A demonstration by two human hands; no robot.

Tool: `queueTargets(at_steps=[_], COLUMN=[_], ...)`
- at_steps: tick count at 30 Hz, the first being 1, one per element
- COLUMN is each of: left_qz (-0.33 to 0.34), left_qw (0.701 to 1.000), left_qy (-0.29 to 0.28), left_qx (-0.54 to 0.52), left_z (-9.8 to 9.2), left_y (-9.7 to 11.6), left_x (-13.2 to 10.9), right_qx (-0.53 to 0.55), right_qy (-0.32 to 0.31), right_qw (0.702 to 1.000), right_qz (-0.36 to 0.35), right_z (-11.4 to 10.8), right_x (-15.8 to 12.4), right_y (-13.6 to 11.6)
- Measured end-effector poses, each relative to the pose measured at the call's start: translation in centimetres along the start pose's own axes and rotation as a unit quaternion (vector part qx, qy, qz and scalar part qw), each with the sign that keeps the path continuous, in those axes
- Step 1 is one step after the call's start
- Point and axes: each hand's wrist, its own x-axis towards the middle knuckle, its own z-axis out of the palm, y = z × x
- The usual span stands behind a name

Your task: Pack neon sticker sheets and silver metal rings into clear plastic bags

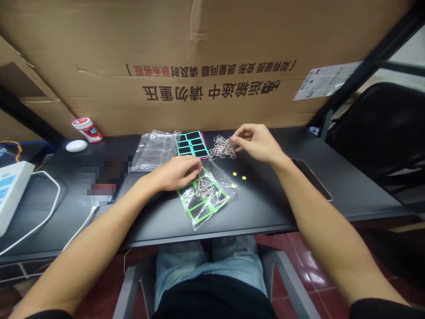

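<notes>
While the left hand (174,173) lies palm down with its fingers loosely curled, resting on the upper end of a clear plastic bag (212,199), the right hand (255,142) pinches thumb and forefinger together at the edge of a heap of thin pale loops (222,147); whether it grips a loop is too small to tell. The bag lies flat on a black desk (265,208), its long axis slanting from lower left to upper right. It holds one green-framed label sheet and one small tangle of loops (203,188). Three yellow dots (244,177) sit just right of the bag. Farther on lie one second clear bag (154,150) and one teal-and-black label sheet (192,144) over a pink edge. Beyond stand one white-capped jar (87,130) and one large cardboard carton (99,44).
</notes>
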Motion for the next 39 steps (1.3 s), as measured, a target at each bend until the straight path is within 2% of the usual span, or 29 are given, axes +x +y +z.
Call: queueTargets(at_steps=[3,6,13,19,25,26,28,30,32,33,35,39], left_qz=[0.0,-0.001,-0.001,-0.005,-0.006,-0.006,-0.004,-0.001,-0.001,-0.003,-0.007,-0.008], left_qw=[1.0,1.0,1.0,1.0,1.0,1.0,1.0,1.0,1.0,1.0,1.0,1.0], left_qy=[0.001,0.0,-0.002,-0.001,-0.002,-0.002,0.0,0.002,0.001,0.0,-0.003,-0.006], left_qx=[-0.003,-0.006,-0.004,-0.009,-0.006,-0.006,-0.007,-0.008,-0.006,-0.006,-0.004,-0.002], left_z=[0.0,0.0,0.1,0.1,0.0,0.0,0.0,0.0,0.0,0.0,-0.1,-0.1], left_y=[0.0,0.0,-0.1,0.0,-0.1,-0.1,-0.1,-0.1,0.0,0.0,0.0,0.0], left_x=[0.0,0.0,0.1,0.0,-0.1,0.0,0.0,0.0,0.0,0.0,0.0,0.0], right_qx=[0.125,0.173,0.177,0.189,0.276,0.271,0.237,0.148,-0.022,-0.121,-0.25,-0.297], right_qy=[0.008,-0.029,-0.177,-0.227,-0.369,-0.368,-0.303,-0.173,-0.037,0.01,0.048,0.009], right_qw=[0.991,0.983,0.964,0.95,0.878,0.881,0.919,0.973,0.999,0.993,0.967,0.954], right_qz=[0.037,0.055,0.089,0.099,0.126,0.119,0.086,0.044,0.014,0.009,0.015,0.036], right_z=[0.6,1.5,4.1,5.3,4.9,4.7,4.0,3.1,2.1,1.6,0.8,0.7], right_x=[-0.4,-0.9,-2.2,-2.8,-3.3,-3.2,-2.6,-1.8,-1.0,-0.7,-0.3,-0.3], right_y=[-0.8,-1.8,-3.2,-3.5,-4.3,-4.2,-3.6,-2.6,-1.3,-0.7,0.3,1.1])
